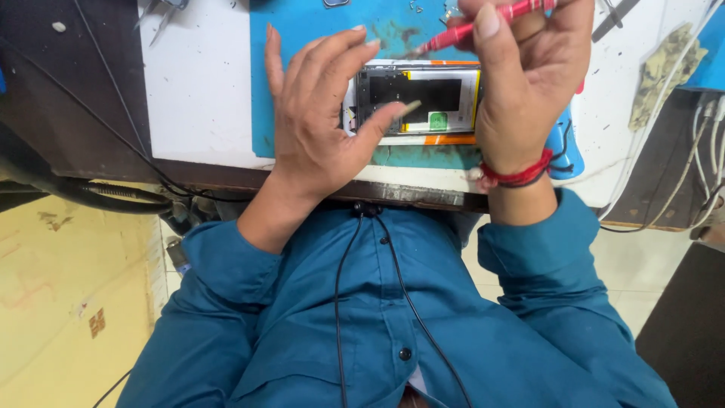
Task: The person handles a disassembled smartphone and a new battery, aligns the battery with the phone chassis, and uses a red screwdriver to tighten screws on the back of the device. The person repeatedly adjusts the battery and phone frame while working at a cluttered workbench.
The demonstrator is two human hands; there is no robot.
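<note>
The opened phone (423,98) lies back-off on the blue mat (317,30), near the workbench's (204,98) front edge. Your left hand (317,113) rests spread over its left end, fingers loose, thumb tip pressed on the inside, gripping nothing. Your right hand (529,75) is closed around a red screwdriver (483,23), its tip at the phone's far edge. Tweezers (162,19) lie at the bench's far left.

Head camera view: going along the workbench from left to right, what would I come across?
Tweezers on the white bench top → left hand → opened phone on the blue mat → right hand with the red screwdriver → crumpled cloth → white cables.
</note>
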